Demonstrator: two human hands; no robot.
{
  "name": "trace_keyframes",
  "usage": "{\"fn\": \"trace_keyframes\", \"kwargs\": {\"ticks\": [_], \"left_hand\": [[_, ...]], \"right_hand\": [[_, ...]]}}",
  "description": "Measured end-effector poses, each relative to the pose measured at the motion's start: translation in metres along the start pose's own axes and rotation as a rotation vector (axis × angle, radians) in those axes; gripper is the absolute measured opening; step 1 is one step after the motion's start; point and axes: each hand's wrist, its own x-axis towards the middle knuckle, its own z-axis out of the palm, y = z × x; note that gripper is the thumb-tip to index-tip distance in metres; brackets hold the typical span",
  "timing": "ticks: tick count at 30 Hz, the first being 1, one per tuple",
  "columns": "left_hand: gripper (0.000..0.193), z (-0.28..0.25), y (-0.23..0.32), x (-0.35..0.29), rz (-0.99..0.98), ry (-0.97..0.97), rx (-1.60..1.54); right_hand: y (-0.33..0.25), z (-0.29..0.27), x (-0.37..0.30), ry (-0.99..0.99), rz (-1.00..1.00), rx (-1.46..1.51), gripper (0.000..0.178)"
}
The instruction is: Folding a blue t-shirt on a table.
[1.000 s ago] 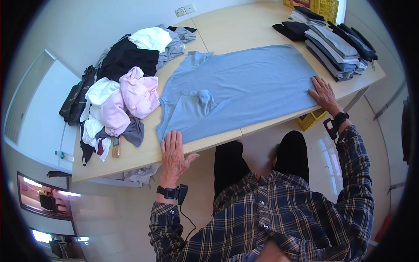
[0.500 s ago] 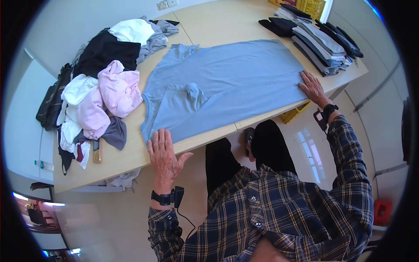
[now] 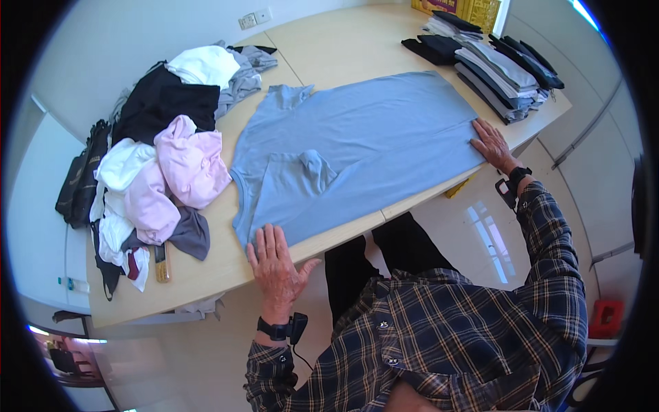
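A light blue short-sleeved T-shirt (image 3: 371, 130) lies spread on the table, its collar end to the left and its hem to the right. One sleeve (image 3: 317, 168) is laid over the body of the shirt, with a small bunched bit at its end. My left hand (image 3: 278, 268) rests with its fingertips on the near corner by the collar, fingers stretched and thumb out. At the hem end, my right hand (image 3: 493, 145) lies flat on the near corner, fingers extended. Neither hand grips the cloth.
Left of the shirt sits a loose heap of pink (image 3: 189, 161), white and black clothes (image 3: 165, 99). A black bag (image 3: 82, 178) is beside it, and a small box-like object (image 3: 162, 264) lies near the edge. Folded clothes (image 3: 504, 72) are stacked far right, before a yellow crate (image 3: 473, 12).
The view has shifted slightly, so the table sits lower in it. Both hands remain on the shirt's near corners. My foot no longer shows below the table.
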Motion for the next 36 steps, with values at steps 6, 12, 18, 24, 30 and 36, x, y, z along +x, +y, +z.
{"fn": "trace_keyframes", "kwargs": {"ticks": [6,12,18,24,30,36], "left_hand": [[0.100,-0.002,0.000,-0.001,-0.012,0.010,0.022],[0.100,-0.005,0.004,-0.007,-0.024,-0.009,0.002],[0.101,-0.003,0.006,-0.008,-0.014,-0.011,0.028],[0.096,-0.007,0.008,0.002,-0.028,-0.033,0.051],[0.085,0.006,0.000,-0.001,-0.013,0.004,0.169],[0.081,0.012,0.010,0.003,-0.004,0.042,0.165]], "right_hand": [[-0.019,-0.017,-0.003,-0.009,0.029,0.023,0.063],[-0.027,-0.022,-0.014,-0.031,0.058,0.029,0.064],[-0.017,-0.010,-0.016,-0.011,0.036,0.041,0.065],[-0.005,-0.001,-0.003,0.073,-0.019,0.010,0.064],[-0.012,0.002,-0.003,0.073,0.000,0.002,0.065],[0.000,-0.010,-0.026,0.345,0.036,0.532,0.053]]}}
